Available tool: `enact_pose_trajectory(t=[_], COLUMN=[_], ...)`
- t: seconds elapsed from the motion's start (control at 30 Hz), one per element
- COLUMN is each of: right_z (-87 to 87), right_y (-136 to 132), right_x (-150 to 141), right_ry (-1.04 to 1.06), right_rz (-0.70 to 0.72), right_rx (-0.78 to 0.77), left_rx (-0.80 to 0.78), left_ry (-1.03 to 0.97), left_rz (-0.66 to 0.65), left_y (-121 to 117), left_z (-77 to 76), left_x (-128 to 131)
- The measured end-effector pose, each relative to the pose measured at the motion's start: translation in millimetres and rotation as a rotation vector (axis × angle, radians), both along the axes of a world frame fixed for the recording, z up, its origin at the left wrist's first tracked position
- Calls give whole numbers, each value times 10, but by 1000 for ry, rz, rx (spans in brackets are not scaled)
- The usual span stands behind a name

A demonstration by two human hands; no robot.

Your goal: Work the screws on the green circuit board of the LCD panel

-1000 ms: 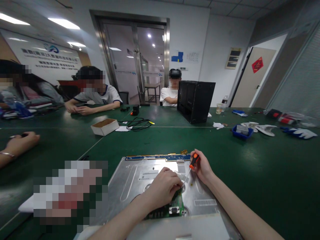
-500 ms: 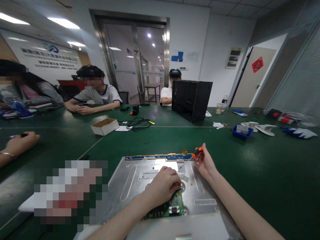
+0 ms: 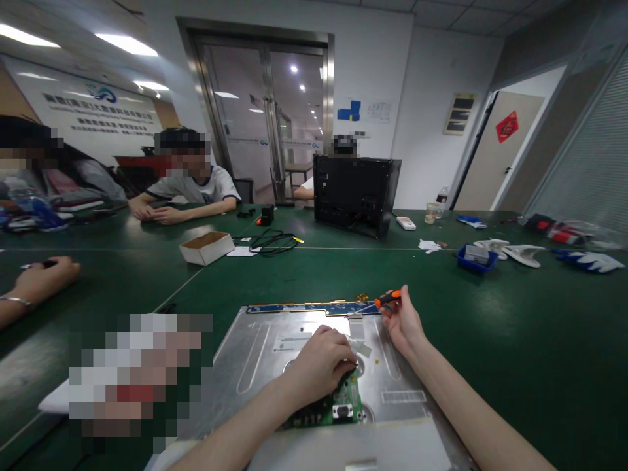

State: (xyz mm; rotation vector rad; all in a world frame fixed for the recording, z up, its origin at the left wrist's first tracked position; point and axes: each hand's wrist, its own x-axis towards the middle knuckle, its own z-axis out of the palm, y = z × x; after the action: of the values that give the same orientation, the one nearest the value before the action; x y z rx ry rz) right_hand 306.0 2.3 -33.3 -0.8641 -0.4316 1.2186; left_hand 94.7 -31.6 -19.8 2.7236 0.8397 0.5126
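In front of me lies the metal back of a flat display panel [image 3: 230, 366]. A green circuit board [image 3: 350, 392] rests on its middle. My left hand [image 3: 324, 360] is closed over the board's upper part, fingertips pinched at its edge. My right hand [image 3: 406, 327] grips a screwdriver [image 3: 391, 298] with an orange and black handle. Its shaft slants down to the left, the tip close to the top of a flat ribbon cable [image 3: 357, 328]. That cable meets a narrow blue circuit strip [image 3: 287, 309] along the panel's far edge.
Across the green table [image 3: 275, 278] a person turns a black computer case [image 3: 356, 193]. A white open box [image 3: 207, 248] and a black cable [image 3: 275, 242] lie beyond the panel. Far right are a blue tray [image 3: 475, 260] and gloves [image 3: 589, 260]. Another person's hand [image 3: 49, 278] is at left.
The screwdriver has tilted flatter, its tip rising toward the blue strip and the cable's top. My left hand stays put. Across the table, the black case has turned and shifted left.
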Motion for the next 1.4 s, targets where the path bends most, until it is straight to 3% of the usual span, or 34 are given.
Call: enact_pose_trajectory(t=[0.73,0.97,1.17,1.4], right_z=[179,269,238,225], right_y=[-165,-443,-547,-521], right_x=[-185,-253,-324,-341], right_ry=[-159,-626,-1137,-1295], right_rz=[-57,-195,-223,-228], right_rx=[136,334,754,857], left_rx=[-34,-66,-76,-68], left_ry=[-31,-37,-36,-21], left_rz=[6,12,9,5], left_y=[28,33,37,68], left_z=[-12,-14,-15,-32], left_x=[-4,2,3,7])
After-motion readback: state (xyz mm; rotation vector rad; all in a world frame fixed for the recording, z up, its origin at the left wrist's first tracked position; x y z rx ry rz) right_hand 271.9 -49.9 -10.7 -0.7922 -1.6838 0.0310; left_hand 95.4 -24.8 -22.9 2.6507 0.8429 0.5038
